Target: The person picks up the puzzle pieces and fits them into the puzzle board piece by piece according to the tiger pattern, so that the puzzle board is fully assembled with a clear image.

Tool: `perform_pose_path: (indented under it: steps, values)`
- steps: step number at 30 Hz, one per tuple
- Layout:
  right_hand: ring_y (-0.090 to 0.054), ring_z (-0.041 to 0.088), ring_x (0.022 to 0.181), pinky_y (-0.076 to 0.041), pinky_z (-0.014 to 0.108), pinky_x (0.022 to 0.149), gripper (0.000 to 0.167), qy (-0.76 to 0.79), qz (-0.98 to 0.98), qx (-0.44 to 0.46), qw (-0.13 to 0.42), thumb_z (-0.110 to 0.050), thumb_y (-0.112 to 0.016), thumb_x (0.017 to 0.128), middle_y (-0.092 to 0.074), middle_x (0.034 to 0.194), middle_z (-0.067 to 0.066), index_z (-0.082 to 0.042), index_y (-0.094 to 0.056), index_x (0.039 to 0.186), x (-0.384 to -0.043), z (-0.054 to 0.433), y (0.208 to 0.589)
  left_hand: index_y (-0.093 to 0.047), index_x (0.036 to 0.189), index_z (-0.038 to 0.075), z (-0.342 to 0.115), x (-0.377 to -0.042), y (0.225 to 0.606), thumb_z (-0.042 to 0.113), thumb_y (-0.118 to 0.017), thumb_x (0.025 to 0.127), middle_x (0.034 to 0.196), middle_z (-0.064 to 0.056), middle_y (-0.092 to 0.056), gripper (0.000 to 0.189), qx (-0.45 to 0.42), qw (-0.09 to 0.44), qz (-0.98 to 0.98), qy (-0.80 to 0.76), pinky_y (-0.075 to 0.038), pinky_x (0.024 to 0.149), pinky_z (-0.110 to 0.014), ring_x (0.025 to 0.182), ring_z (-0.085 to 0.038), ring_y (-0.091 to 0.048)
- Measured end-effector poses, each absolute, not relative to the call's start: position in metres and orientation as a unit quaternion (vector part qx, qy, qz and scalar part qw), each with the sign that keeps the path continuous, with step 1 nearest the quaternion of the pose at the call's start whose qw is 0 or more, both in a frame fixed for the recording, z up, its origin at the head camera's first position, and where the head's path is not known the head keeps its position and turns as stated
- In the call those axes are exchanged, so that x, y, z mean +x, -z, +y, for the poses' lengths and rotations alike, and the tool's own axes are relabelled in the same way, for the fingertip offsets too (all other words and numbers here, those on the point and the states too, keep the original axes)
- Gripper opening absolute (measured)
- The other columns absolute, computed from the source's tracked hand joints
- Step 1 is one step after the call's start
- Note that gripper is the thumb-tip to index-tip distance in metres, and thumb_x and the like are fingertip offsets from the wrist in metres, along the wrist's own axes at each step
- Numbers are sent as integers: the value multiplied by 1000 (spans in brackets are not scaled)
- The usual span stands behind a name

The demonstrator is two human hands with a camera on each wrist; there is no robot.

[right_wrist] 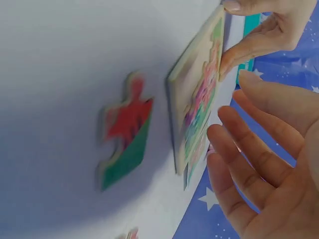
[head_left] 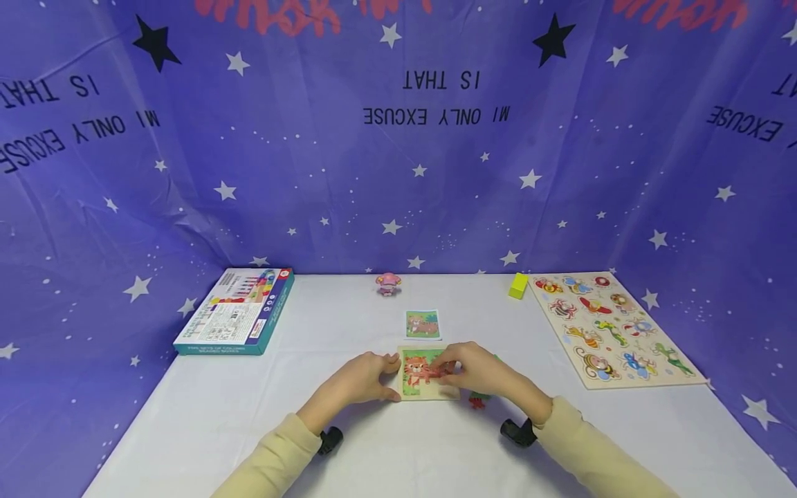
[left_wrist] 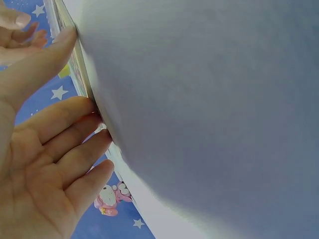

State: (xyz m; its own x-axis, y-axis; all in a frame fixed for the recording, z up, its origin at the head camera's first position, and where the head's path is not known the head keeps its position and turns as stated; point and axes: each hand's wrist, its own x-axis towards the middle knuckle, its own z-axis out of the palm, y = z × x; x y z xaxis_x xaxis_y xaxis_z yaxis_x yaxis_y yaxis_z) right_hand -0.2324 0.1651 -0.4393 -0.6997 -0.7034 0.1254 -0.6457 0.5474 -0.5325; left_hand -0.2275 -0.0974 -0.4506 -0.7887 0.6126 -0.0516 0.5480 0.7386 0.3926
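Note:
A wooden jigsaw board with a red tiger picture lies at the middle of the table. Some pieces sit in its frame; a bare wood part shows in the right wrist view. My left hand touches the board's left edge with thumb and nearly straight fingers. Over the board's right side is my right hand, its fingers loosely bent and nothing between them in the right wrist view. A loose red and green puzzle piece lies right of the board, partly hidden by the right hand in the head view.
A small animal picture card lies behind the board, with a pink figurine farther back. A boxed toy is at left. At right are a yellow block and a wooden insect puzzle.

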Motion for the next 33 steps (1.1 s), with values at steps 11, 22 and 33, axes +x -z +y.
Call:
perform_pose_path:
  steps: [11, 22, 33]
  values:
    - [-64, 24, 97, -54, 43, 79, 32, 264, 891, -368, 44, -5, -75, 82, -68, 109, 2, -7, -70, 113, -232, 213, 434, -61, 127, 2, -97, -227, 450, 37, -82, 74, 136, -13, -54, 66, 313, 85, 929, -180, -38, 106, -46, 125, -31, -51]
    - [-61, 23, 105, -50, 44, 90, 39, 207, 902, -377, 41, 4, -75, 77, -66, 113, 0, -9, -70, 113, -246, 254, 444, -61, 127, 3, -96, -228, 451, 39, -81, 75, 136, -11, -54, 67, 312, 83, 929, -181, -38, 106, -46, 126, -32, -50]
    - [-62, 26, 107, -50, 45, 92, 48, 177, 895, -407, 44, 19, -68, 71, -68, 111, 3, -7, -71, 110, -261, 262, 448, -61, 127, 3, -96, -227, 451, 36, -81, 75, 136, -11, -54, 65, 311, 87, 928, -184, -39, 105, -44, 126, -31, -51]
